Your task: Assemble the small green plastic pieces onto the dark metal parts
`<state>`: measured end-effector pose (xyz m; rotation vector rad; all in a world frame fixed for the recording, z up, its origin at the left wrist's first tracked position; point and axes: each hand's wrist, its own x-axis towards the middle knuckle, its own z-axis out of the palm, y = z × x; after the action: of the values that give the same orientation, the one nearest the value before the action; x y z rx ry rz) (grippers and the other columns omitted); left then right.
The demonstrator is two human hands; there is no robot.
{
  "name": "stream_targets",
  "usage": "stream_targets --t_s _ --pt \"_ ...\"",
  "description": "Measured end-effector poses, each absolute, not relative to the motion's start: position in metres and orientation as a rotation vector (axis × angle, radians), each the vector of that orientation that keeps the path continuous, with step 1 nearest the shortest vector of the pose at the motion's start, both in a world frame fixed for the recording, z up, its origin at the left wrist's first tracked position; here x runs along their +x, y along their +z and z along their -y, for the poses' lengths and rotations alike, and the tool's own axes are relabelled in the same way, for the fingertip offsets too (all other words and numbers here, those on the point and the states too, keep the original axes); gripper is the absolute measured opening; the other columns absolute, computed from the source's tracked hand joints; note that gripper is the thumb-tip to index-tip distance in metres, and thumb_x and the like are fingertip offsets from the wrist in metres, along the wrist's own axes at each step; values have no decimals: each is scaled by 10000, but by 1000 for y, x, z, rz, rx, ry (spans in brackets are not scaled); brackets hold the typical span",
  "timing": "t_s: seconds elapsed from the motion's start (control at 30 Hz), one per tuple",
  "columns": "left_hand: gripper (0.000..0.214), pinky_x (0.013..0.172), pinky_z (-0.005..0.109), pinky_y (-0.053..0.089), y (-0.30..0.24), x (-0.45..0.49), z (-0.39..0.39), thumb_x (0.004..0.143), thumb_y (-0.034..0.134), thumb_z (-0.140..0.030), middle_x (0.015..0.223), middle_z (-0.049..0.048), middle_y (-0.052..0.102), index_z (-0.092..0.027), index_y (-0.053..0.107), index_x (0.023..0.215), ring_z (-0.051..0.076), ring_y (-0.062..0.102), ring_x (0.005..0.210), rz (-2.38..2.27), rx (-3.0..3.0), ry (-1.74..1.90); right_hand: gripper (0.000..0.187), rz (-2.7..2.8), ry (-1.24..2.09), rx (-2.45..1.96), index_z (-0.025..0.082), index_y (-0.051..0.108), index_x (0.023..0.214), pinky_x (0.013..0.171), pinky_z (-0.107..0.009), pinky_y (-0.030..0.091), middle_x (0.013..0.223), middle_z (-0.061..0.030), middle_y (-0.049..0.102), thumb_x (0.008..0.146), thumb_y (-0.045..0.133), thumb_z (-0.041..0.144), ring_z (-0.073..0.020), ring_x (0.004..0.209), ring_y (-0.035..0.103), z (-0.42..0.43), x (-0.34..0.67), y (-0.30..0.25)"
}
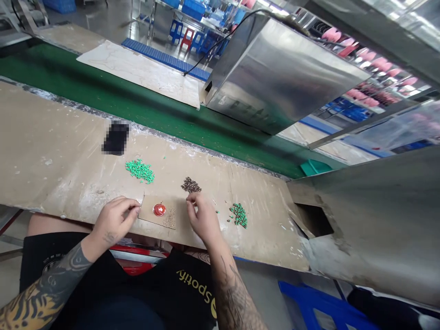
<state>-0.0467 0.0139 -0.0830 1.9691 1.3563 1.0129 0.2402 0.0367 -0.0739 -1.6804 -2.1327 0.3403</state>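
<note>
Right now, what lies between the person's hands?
The head view shows a cardboard square bearing a red disc and brown grains between the left hand and right hand.

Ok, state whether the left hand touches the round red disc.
Apart: the head view shows the left hand clear of the round red disc, bare card between.

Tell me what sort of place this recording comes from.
Probably a small-parts factory floor: a green conveyor belt runs beside the cardboard-covered workbench, with a stainless steel housing and blue plastic stools beyond.
</note>
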Motion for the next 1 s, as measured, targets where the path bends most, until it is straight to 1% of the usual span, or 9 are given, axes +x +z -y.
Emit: stream_targets --t_s 0.03,0.17,0.27,0.4,0.53,0.67,0.87,0.93,1.0 --pt "143 787 322 506 -76 -41 -8 974 570 -233 849 45 722 -193 698 923 204 674 817 -1307 1957 1012 131 2097 399 -1610 201 589 965 806 -344 540 938 -67 671 980 463 170 -201 878 648 -24 232 -70" --pt "113 735 286 528 -52 -13 9 947 605 -215 860 30 742 -202 716 929 185 691 789 -1134 1744 929 73 1772 777 -1190 227 586 938 784 -324 564 891 -33 664 965 559 165 -179 865 668 22 198 -57" --pt "141 685 263 537 -45 -2 14 959 594 -250 855 35 754 -185 708 906 179 705 763 -1000 1554 858 90 1663 865 -1144 232 606 956 763 -315 571 899 -33 667 941 602 143 -176 854 671 39 183 -52" --pt "157 676 253 527 -44 -3 15 961 587 -252 824 28 745 -182 689 866 169 694 746 -956 1496 840 180 1695 851 -1132 243 663 1054 719 -296 564 919 -34 693 942 606 114 -168 828 674 44 178 -47" --pt "148 703 252 484 -43 -7 19 956 572 -204 796 4 708 -194 665 841 149 645 740 -992 1692 890 211 1707 823 -1075 252 692 1042 714 -293 566 919 -31 710 948 602 86 -163 823 684 43 177 -40" --pt "179 694 257 463 -42 -7 26 981 528 -233 782 6 674 -188 630 840 149 615 730 -1019 1708 890 186 1702 783 -1077 238 670 1002 709 -290 567 896 -30 702 944 605 73 -158 813 681 46 173 -39" --pt "202 644 259 440 -39 -9 26 965 562 -297 757 13 666 -177 661 837 153 586 685 -1020 1615 846 156 1701 700 -1112 233 627 967 711 -307 564 873 -26 678 947 596 81 -164 795 664 51 168 -42" --pt "228 656 256 438 -37 -9 24 972 554 -295 724 -1 640 -177 650 803 145 567 676 -1002 1586 820 177 1724 696 -1083 237 624 986 716 -310 558 867 -20 672 943 601 67 -162 791 651 51 168 -41" --pt "236 672 251 444 -36 -9 23 982 544 -290 728 -7 635 -178 643 799 139 563 686 -973 1556 820 225 1761 698 -1038 239 627 1050 729 -319 558 884 -24 678 937 605 46 -165 805 647 50 169 -40"
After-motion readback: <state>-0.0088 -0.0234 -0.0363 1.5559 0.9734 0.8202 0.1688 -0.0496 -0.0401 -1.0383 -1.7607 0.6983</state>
